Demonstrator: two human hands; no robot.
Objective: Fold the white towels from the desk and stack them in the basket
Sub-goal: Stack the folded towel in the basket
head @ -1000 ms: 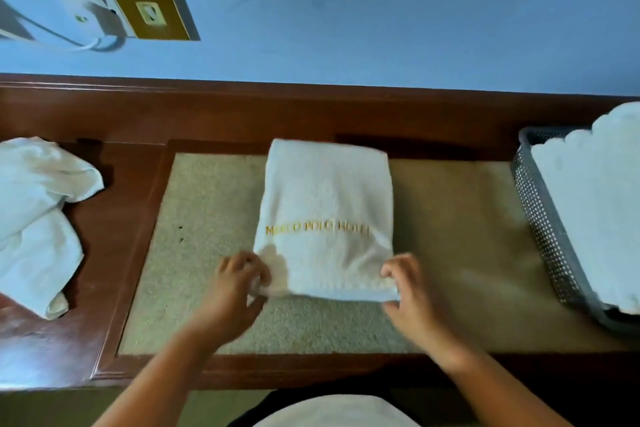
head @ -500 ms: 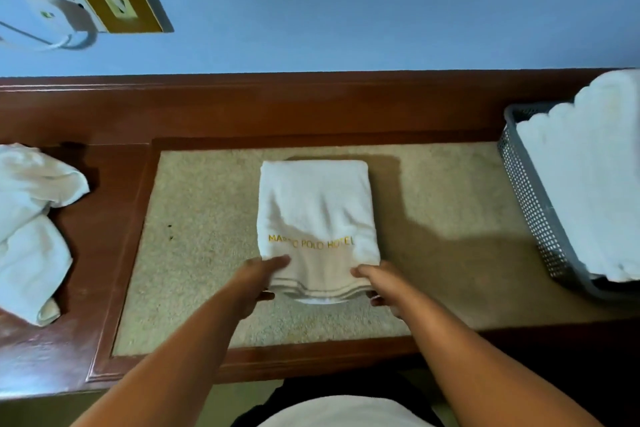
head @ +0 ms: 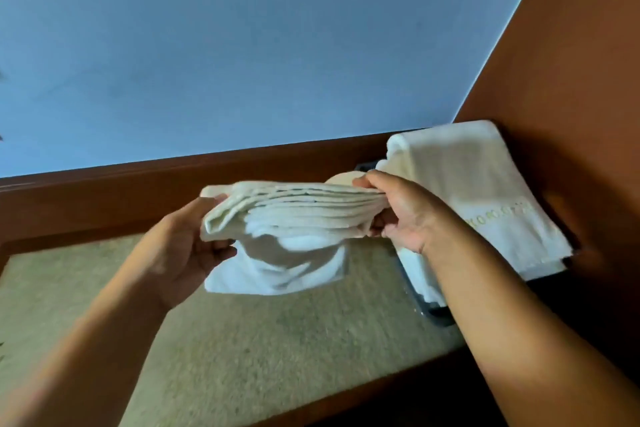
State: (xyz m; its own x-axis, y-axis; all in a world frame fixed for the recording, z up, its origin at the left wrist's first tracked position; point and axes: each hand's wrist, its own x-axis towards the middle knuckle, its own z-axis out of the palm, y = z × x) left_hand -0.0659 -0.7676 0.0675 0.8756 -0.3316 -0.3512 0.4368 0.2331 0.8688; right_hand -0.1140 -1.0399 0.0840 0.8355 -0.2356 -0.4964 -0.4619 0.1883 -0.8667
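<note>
beige desk mat (head: 242, 350), both hands gripping folded towel (head: 294, 215) aloft

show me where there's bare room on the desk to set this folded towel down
The beige mat is bare between the forearms, under the folded towel that the left hand and right hand grip, and leftward to the wooden ledge. Crowded: the right corner, where the basket is heaped with stacked towels.
</note>
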